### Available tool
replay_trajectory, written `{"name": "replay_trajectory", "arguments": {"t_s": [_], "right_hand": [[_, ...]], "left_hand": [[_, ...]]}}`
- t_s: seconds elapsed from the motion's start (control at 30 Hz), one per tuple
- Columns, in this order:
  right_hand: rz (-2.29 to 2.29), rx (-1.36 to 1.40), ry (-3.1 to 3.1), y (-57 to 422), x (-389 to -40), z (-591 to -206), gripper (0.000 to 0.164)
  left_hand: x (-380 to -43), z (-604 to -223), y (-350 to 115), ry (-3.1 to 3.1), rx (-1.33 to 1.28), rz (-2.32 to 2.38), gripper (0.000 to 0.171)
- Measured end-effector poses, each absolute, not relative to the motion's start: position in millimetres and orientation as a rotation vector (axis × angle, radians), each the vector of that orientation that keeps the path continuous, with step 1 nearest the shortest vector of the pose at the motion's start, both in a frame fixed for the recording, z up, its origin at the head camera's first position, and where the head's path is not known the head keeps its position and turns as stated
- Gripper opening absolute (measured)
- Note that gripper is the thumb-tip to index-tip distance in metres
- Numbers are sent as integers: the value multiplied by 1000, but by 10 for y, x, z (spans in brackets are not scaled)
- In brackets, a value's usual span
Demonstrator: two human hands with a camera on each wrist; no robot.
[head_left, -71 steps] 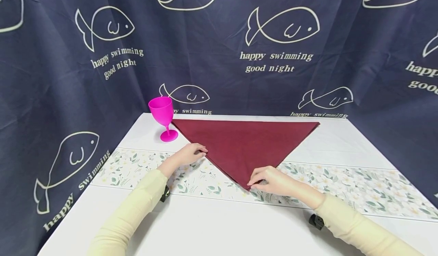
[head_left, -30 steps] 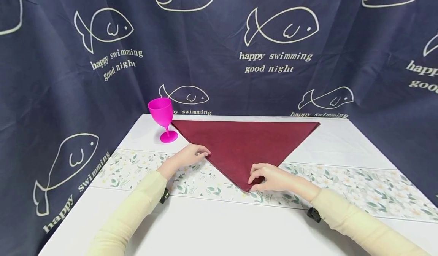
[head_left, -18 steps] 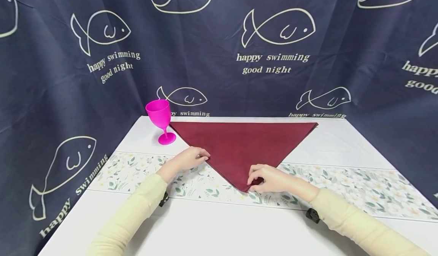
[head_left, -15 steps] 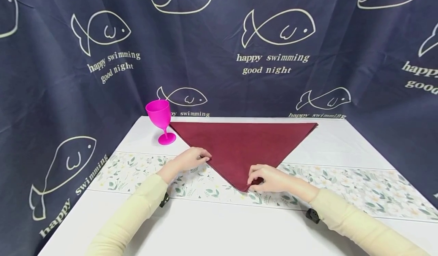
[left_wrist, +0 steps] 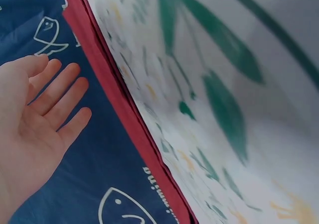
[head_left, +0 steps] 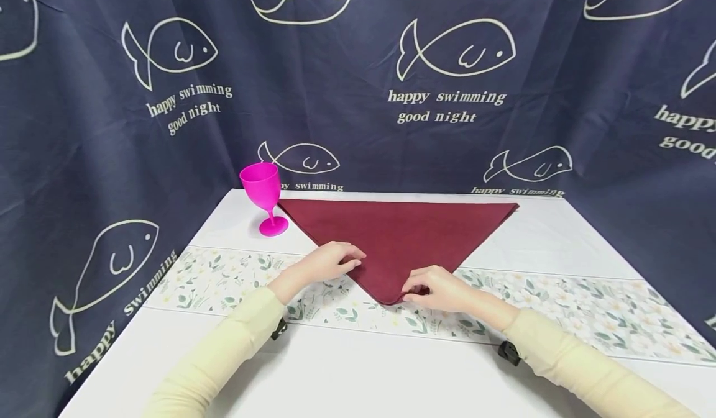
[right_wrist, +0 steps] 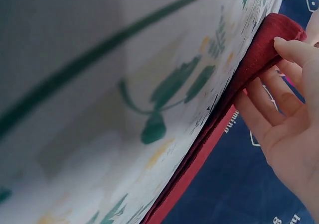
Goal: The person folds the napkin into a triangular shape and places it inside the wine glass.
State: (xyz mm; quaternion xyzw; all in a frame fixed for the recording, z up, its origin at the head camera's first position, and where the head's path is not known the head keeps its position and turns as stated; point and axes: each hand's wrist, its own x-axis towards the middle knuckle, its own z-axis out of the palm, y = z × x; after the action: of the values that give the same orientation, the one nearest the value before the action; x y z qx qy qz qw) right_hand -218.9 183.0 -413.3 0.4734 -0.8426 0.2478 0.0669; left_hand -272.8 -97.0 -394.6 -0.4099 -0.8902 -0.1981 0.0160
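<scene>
One red cloth (head_left: 399, 235), corner pinched in your right hand (head_left: 439, 289); your left hand (head_left: 331, 261), loosely spread, holds nothing: steady that edge!

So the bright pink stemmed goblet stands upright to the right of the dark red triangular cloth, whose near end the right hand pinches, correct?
No: the head view shows the bright pink stemmed goblet to the left of the dark red triangular cloth. It is upright, and the right hand pinches the cloth's near end.
</scene>
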Motion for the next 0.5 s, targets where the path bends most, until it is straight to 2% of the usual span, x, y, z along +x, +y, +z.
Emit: {"name": "replay_trajectory", "arguments": {"t_s": [0.5], "right_hand": [[803, 1445, -2606, 1838, -2171, -4119, 4]], "left_hand": [[-2623, -3947, -801, -2751, -1394, -623, 22]]}}
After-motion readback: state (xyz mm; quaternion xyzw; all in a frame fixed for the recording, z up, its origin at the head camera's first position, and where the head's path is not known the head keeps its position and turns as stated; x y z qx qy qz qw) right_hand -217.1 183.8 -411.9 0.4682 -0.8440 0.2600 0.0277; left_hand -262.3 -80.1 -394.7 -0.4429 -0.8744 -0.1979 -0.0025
